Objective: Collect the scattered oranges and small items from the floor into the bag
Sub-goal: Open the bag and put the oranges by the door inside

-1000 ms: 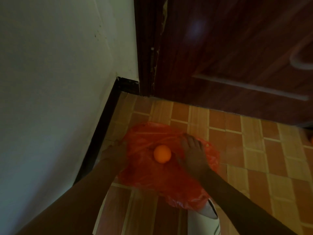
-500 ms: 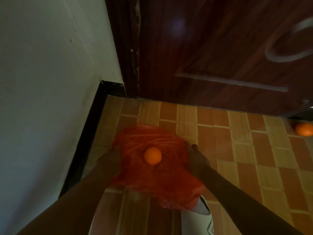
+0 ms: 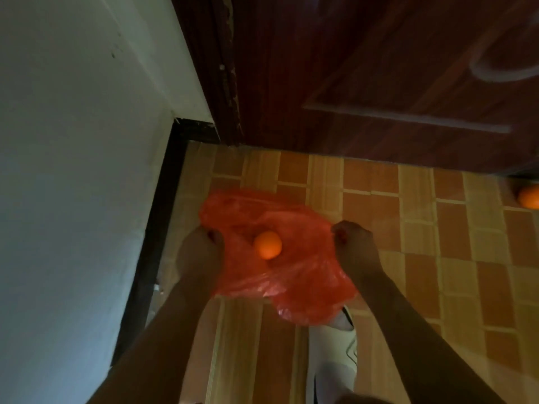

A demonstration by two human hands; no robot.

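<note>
Both hands, left and right, gripped opposite edges of the bag. A loose orange lay on the floor beyond the bag's right side, nearer the right hand.

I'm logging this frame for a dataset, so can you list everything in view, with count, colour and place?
plastic bag: 1, red-orange, held open above the floor, centre
orange in bag: 1, orange, resting in the bag
orange on floor: 1, orange, far right edge by the door
floor: tiled, orange and tan
door: 1, dark reddish brown, top right
wall: white, left, with black skirting
shoe: 1, white, bottom centre
left hand: gripping the bag's left edge
right hand: gripping the bag's right edge
</note>
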